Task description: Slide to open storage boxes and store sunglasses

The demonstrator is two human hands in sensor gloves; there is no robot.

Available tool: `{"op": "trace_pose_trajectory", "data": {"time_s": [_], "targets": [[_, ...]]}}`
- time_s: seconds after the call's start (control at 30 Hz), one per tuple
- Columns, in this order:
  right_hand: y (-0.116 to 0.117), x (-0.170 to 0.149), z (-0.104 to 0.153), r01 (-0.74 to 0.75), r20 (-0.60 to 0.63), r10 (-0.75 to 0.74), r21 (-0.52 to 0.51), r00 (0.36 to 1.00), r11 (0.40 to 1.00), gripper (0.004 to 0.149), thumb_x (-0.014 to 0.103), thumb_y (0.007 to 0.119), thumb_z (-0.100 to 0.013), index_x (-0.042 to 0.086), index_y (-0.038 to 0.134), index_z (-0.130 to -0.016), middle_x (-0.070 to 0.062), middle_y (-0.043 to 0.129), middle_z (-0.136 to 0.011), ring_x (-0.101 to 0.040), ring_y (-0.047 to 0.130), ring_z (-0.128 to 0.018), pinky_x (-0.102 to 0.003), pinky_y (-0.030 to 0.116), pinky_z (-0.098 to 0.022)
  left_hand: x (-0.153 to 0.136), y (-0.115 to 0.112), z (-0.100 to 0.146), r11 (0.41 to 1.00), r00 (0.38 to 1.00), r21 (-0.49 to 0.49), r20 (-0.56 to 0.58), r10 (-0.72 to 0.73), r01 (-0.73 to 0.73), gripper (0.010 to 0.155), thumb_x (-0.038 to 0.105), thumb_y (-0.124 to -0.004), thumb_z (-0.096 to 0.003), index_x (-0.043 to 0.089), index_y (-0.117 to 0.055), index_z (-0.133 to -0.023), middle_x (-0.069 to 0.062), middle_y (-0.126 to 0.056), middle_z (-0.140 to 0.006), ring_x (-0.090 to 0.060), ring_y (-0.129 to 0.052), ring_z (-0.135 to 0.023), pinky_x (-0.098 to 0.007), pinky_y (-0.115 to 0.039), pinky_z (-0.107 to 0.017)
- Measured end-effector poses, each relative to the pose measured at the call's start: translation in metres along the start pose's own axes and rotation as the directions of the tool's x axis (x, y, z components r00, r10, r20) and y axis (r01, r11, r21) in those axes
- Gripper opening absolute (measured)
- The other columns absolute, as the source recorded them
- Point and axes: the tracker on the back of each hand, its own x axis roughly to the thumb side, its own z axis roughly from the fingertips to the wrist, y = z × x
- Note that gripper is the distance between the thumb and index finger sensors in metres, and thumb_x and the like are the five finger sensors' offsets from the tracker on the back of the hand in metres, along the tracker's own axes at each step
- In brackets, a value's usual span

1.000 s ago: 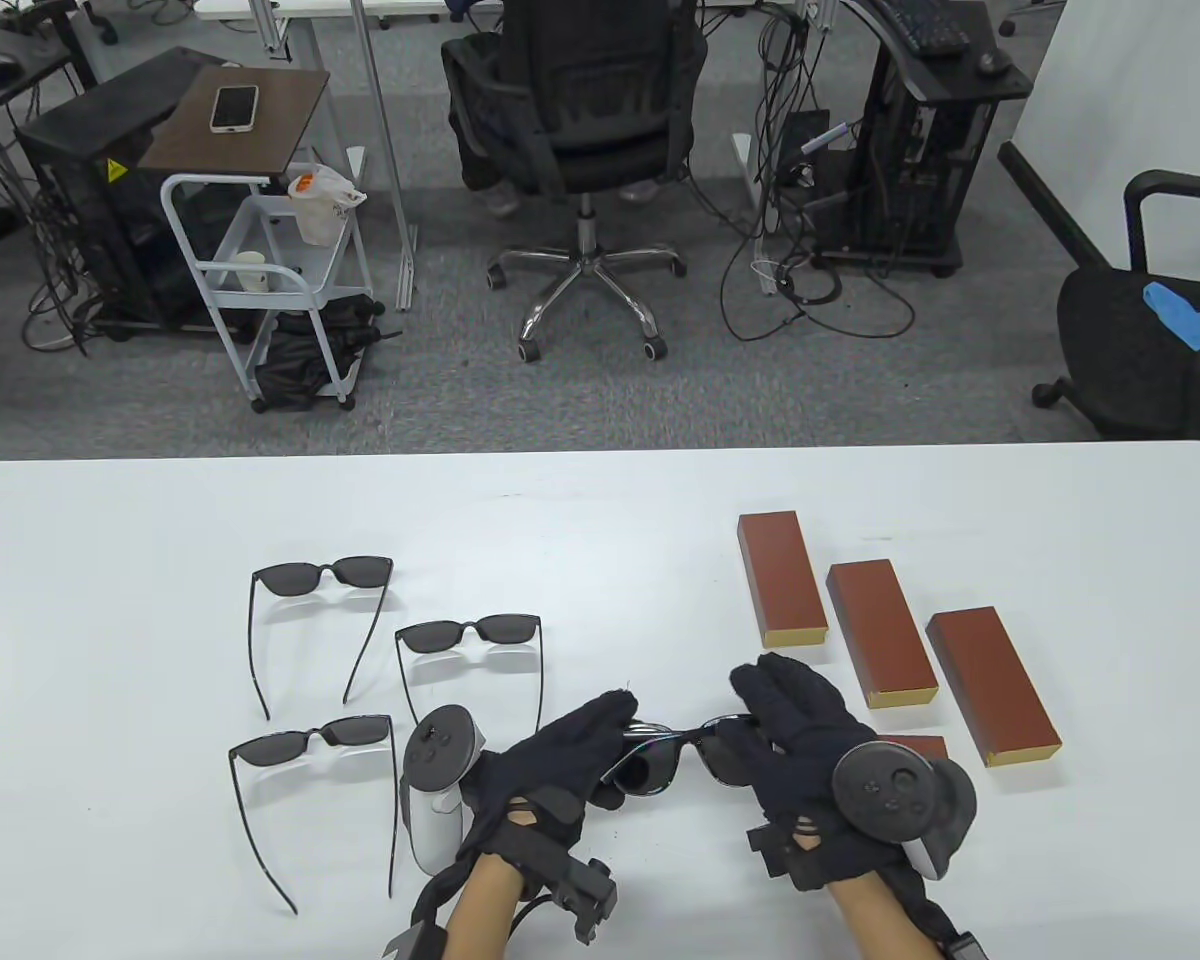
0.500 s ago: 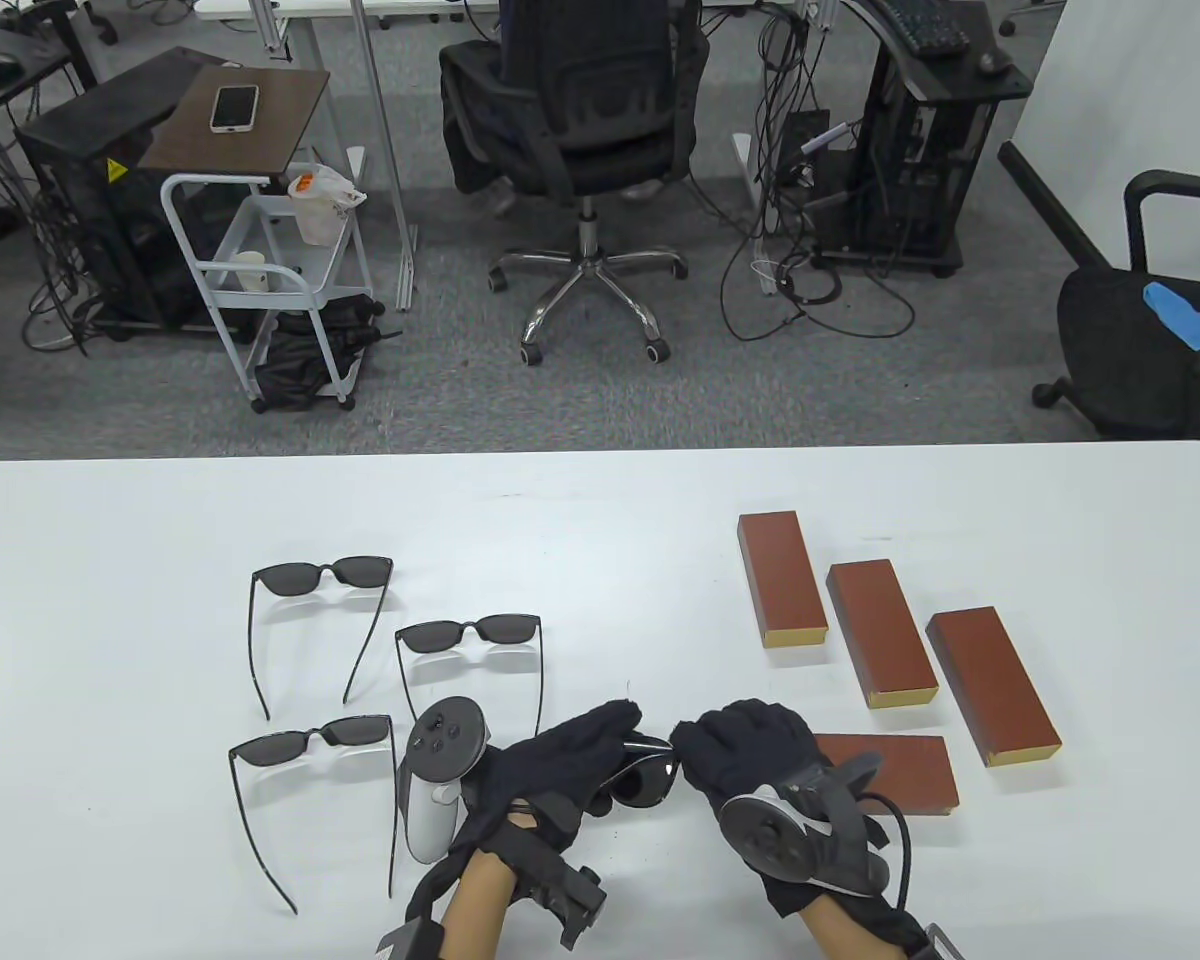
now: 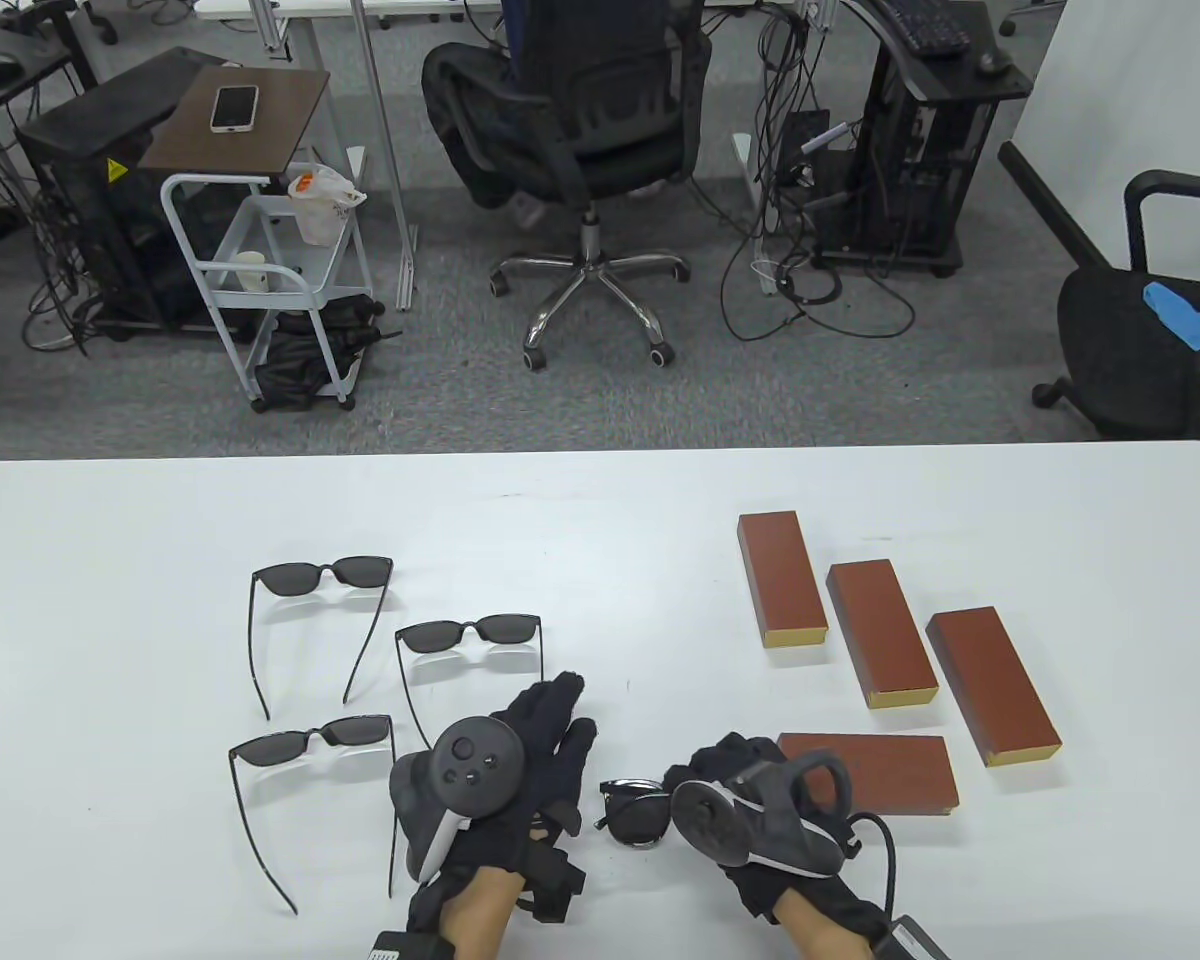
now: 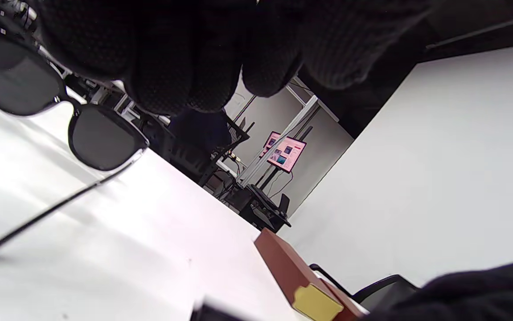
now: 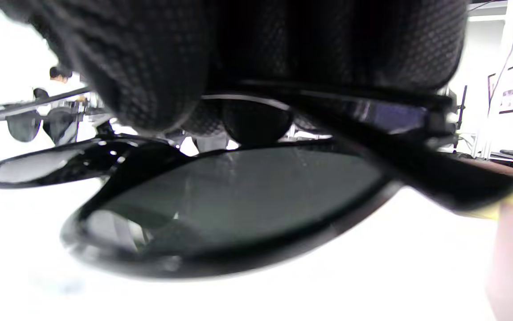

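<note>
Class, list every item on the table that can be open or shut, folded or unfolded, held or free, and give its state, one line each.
Folded sunglasses: arms folded in, held by the right hand.
Three other sunglasses: arms unfolded, lying free.
Four storage boxes: shut, untouched.
Left hand: fingers straight, holding nothing.

surface: white table (image 3: 600, 520) | left: three open sunglasses (image 3: 325, 576) | right: four brown storage boxes (image 3: 881, 632)
</note>
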Motion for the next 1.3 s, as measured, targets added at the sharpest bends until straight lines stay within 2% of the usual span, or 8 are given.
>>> {"op": "trace_pose_trajectory", "data": {"time_s": [0.17, 0.4, 0.67, 0.8, 0.9, 1.0, 1.13, 1.3], "targets": [[0.016, 0.011, -0.003, -0.074, 0.042, 0.071, 0.074, 0.997, 0.995, 0.038, 0.038, 0.092, -0.027, 0.029, 0.093, -0.063, -0.002, 0.1, -0.061, -0.028, 0.095, -0.063, -0.048, 0.079, -0.051, -0.002, 0.002, -0.001, 1.0, 1.0, 0.002, -0.005, -0.026, 0.026, 0.056, 0.048, -0.078, -0.046, 0.028, -0.078, -0.099, -0.008, -0.083, -0.101, -0.036, -0.088, -0.084, -0.057, -0.075, -0.055], [0.026, 0.015, -0.003, -0.098, 0.056, 0.093, 0.109, 0.994, 0.989, 0.039, 0.04, 0.091, -0.027, 0.029, 0.092, -0.064, -0.002, 0.099, -0.063, -0.028, 0.094, -0.063, -0.048, 0.08, -0.051, -0.006, 0.004, -0.002, 0.999, 0.999, 0.008, -0.014, -0.044, 0.044, 0.056, 0.048, -0.077, -0.046, 0.028, -0.078, -0.099, -0.008, -0.083, -0.101, -0.036, -0.087, -0.084, -0.057, -0.075, -0.056], [0.019, 0.006, -0.001, -0.009, -0.012, 0.011, 0.144, 1.0, 0.989, 0.047, 0.045, 0.089, -0.028, 0.029, 0.087, -0.071, -0.005, 0.094, -0.072, -0.031, 0.09, -0.068, -0.049, 0.077, -0.054, -0.006, 0.004, -0.001, 0.998, 0.998, 0.007, -0.013, -0.065, 0.065, 0.057, 0.048, -0.077, -0.046, 0.028, -0.078, -0.099, -0.008, -0.082, -0.101, -0.036, -0.087, -0.085, -0.057, -0.075, -0.056], [0.001, -0.016, 0.002, 0.13, -0.057, -0.126, 0.089, 0.99, 0.987, 0.054, 0.045, 0.089, -0.029, 0.028, 0.08, -0.079, -0.008, 0.084, -0.086, -0.036, 0.082, -0.078, -0.052, 0.071, -0.059, -0.006, 0.003, -0.002, 0.998, 0.998, -0.001, 0.001, -0.066, 0.066, 0.063, 0.055, -0.076, -0.0443, 0.03, -0.075, -0.102, -0.008, -0.078, -0.106, -0.037, -0.081, -0.092, -0.06, -0.071, -0.061], [-0.008, -0.038, 0.001, 0.125, -0.082, -0.117, 0.106, 0.99, 0.986, 0.058, 0.047, 0.089, -0.028, 0.028, 0.077, -0.082, -0.008, 0.078, -0.091, -0.037, 0.078, -0.082, -0.052, 0.068, -0.062, -0.005, 0.002, -0.002, 0.996, 0.996, 0.001, 0.02, -0.091, 0.092, 0.071, 0.062, -0.075, -0.0421, 0.032, -0.067, -0.106, -0.007, -0.071, -0.111, -0.038, -0.072, -0.1, -0.062, -0.065, -0.066], [-0.011, -0.065, 0.001, 0.077, -0.096, -0.061, 0.174, 0.994, 0.982, 0.063, 0.048, 0.09, -0.027, 0.027, 0.074, -0.084, -0.008, 0.075, -0.094, -0.037, 0.075, -0.085, -0.051, 0.066, -0.064, -0.005, 0.002, -0.002, 0.991, 0.99, 0.008, 0.038, -0.133, 0.133, 0.076, 0.067, -0.074, -0.0403, 0.034, -0.063, -0.107, -0.006, -0.066, -0.113, -0.038, -0.067, -0.103, -0.063, -0.061, -0.068], [-0.005, -0.109, 0.01, -0.004, -0.156, 0.062, 0.35, 0.986, 0.937, 0.08, 0.056, 0.092, -0.021, 0.028, 0.062, -0.091, -0.008, 0.064, -0.101, -0.036, 0.067, -0.091, -0.049, 0.062, -0.069, -0.002, 0.002, -0.004, 0.976, 0.973, 0.016, 0.071, -0.22, 0.219, 0.08, 0.071, -0.073, -0.0383, 0.035, -0.059, -0.109, -0.006, -0.064, -0.114, -0.037, -0.064, -0.104, -0.063, -0.061, -0.069], [0.006, -0.151, 0.029, 0.066, -0.237, 0.043, 0.434, 0.971, 0.899, 0.092, 0.057, 0.096, -0.016, 0.028, 0.056, -0.093, -0.008, 0.059, -0.103, -0.035, 0.064, -0.093, -0.048, 0.06, -0.07, -0.003, 0.0, -0.004, 0.969, 0.966, 0.005, 0.081, -0.246, 0.246, 0.082, 0.072, -0.073, -0.0378, 0.034, -0.058, -0.109, -0.005, -0.063, -0.115, -0.037, -0.064, -0.105, -0.062, -0.061, -0.069]]}}
